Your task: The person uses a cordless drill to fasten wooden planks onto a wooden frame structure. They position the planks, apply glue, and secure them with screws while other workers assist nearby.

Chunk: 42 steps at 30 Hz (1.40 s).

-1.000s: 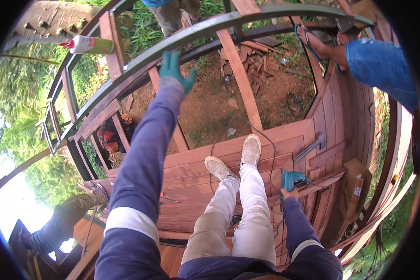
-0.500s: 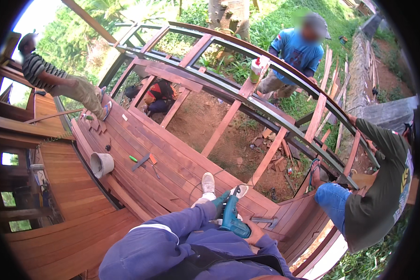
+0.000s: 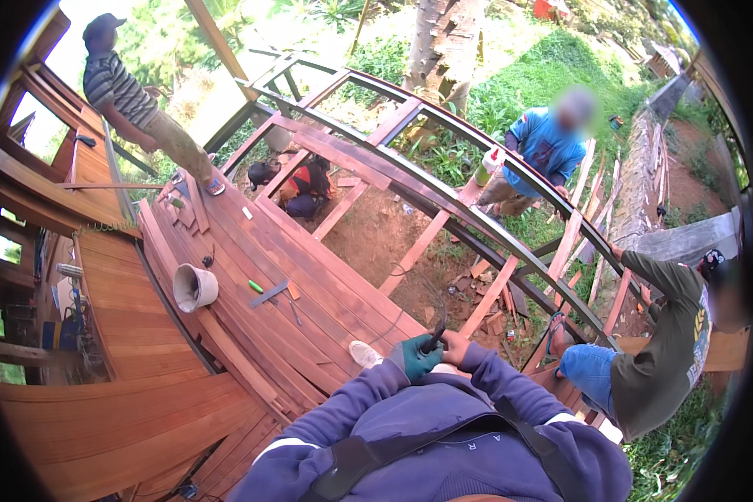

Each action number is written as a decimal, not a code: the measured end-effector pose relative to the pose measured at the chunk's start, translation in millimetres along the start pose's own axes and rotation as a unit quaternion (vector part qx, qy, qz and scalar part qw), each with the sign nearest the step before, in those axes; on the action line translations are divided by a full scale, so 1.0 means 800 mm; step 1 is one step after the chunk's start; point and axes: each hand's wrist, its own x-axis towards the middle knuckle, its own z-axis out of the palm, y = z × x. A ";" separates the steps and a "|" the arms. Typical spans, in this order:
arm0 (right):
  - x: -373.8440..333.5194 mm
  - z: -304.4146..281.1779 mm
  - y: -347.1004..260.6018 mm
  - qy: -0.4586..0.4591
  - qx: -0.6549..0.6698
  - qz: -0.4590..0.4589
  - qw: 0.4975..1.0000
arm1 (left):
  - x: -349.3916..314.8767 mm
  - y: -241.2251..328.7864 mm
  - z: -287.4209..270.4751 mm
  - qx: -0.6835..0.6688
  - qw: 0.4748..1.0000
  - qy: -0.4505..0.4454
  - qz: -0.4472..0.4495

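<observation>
And there it was, the dark slender piece (image 3: 432, 340), right up front between two hands! I judged it light, stiff through its thick part, tough rather than fragile, perhaps a little slippery under a glove. That thick middle looked the place to take hold, clear of the thin dark end pointing toward twelve o'clock. What it was exactly, I could not tell at that size. The gloved left hand (image 3: 418, 360) had its fingers curled round the lower part, the piece poking out at its one o'clock. Over to the bare right hand (image 3: 454, 345): the piece sat at its ten o'clock, right by the fingers, but whether they gripped or merely touched, I could not tell. Out at nine o'clock, a pale shoe (image 3: 364, 354); farther off, between nine and ten, a flat grey blade (image 3: 268, 295) lay on the planks (image 3: 326, 305).
</observation>
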 end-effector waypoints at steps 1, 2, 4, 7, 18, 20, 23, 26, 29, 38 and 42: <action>0.008 -0.002 -0.019 0.007 0.113 -0.002 0.994 | -0.008 0.003 -0.012 0.002 1.000 0.006 0.016; 0.013 -0.002 -0.040 -0.018 0.264 -0.025 0.964 | -0.014 0.004 -0.030 0.040 0.998 -0.013 0.036; 0.031 0.006 -0.082 -0.055 0.427 -0.064 0.900 | -0.020 0.000 -0.075 0.126 0.988 -0.052 0.080; 0.066 0.036 -0.136 0.067 0.464 -0.070 0.880 | -0.008 -0.015 -0.115 0.226 0.955 -0.075 0.174; 0.087 0.083 -0.189 0.211 0.057 -0.061 0.974 | 0.039 -0.062 -0.154 0.114 0.987 -0.078 0.077; 0.100 0.058 -0.172 0.215 0.023 -0.034 0.976 | 0.038 -0.073 -0.170 0.195 0.980 -0.028 0.008; 0.114 0.008 -0.137 0.186 -0.035 0.007 0.982 | 0.033 -0.105 -0.210 0.212 0.970 0.064 -0.101; 0.127 -0.035 -0.101 0.181 0.003 0.052 0.982 | -0.001 -0.173 -0.264 0.136 0.957 0.194 -0.167; 0.150 -0.073 -0.065 0.207 -0.045 0.104 0.972 | -0.058 -0.269 -0.317 0.059 0.864 0.333 -0.374; 0.200 -0.115 -0.006 0.302 -0.250 0.217 0.894 | -0.223 -0.461 -0.401 0.138 0.824 0.199 -0.512; 0.205 -0.098 -0.042 0.356 -0.363 0.229 0.830 | -0.187 -0.430 -0.516 0.075 0.859 0.161 -0.480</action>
